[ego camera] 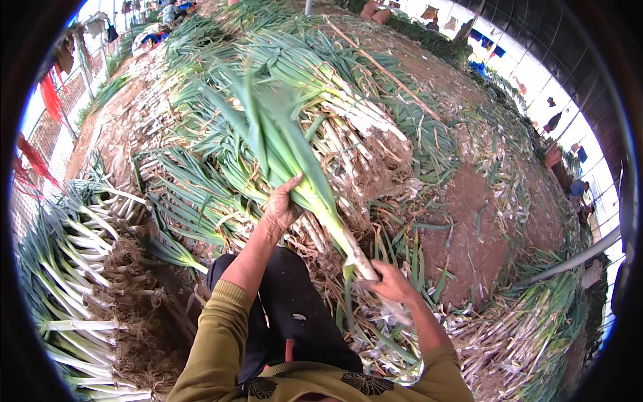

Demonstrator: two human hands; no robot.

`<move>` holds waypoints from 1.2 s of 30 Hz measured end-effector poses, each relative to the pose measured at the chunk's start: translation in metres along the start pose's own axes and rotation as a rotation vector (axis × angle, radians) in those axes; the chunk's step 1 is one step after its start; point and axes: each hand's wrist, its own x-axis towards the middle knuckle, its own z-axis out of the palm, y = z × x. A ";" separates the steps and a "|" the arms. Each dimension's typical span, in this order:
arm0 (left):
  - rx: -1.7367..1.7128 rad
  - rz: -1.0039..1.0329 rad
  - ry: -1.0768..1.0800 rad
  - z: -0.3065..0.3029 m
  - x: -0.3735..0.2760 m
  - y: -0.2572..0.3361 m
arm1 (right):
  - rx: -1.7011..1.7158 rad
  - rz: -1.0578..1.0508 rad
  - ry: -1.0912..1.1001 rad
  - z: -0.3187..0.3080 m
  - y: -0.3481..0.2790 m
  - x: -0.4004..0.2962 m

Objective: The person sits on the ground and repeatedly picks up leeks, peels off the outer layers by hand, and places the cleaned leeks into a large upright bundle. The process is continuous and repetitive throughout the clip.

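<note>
A large leek-like green onion (pixel 321 203) slants across in front of my knees, its broad leaves up and away from me, slightly blurred at the tips. My left hand (pixel 282 207) is wrapped around it where the green leaves meet the pale stalk. At the lower, root end, my right hand (pixel 394 284) has its fingers closed on the white base. Blurred pale strands or roots hang below that hand. One loose green strip (pixel 348 291) dangles from the stalk near it.
Untrimmed green onions (pixel 361 113) lie heaped ahead, roots facing right. Paler stalks (pixel 80 296) are stacked at my left, roots inward. Another pile (pixel 507 341) sits at lower right. A long thin stick (pixel 382 68) crosses the far heap. Distant people (pixel 580 188) work by the netting.
</note>
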 end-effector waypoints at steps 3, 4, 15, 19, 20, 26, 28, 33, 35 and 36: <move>-0.038 -0.030 0.148 -0.012 0.000 -0.019 | 0.136 -0.026 0.131 -0.010 -0.029 0.038; 0.003 -0.060 0.202 0.004 -0.008 -0.025 | 0.148 -0.041 0.225 -0.005 -0.029 0.060; 0.284 0.092 0.269 0.029 -0.043 -0.004 | -0.195 0.349 0.663 0.034 0.094 0.102; 0.178 0.163 0.218 0.011 -0.029 0.014 | -0.372 0.375 0.406 0.027 0.090 0.070; 0.151 0.145 0.229 0.007 -0.029 0.015 | -0.110 0.145 0.471 0.022 0.047 0.070; 0.088 0.141 0.286 -0.008 -0.017 0.002 | 0.478 -0.385 0.477 0.042 -0.042 0.112; 0.077 0.175 0.324 -0.015 -0.015 0.004 | 0.332 -0.426 0.446 0.041 -0.044 0.113; 0.088 0.121 0.398 0.003 -0.027 0.006 | 0.242 -0.534 0.520 0.038 -0.054 0.122; 0.085 0.122 0.384 0.003 -0.027 0.005 | 0.420 -0.356 0.385 0.037 -0.052 0.121; 0.081 0.111 0.372 0.000 -0.024 0.004 | 0.377 -0.320 0.344 0.035 -0.052 0.119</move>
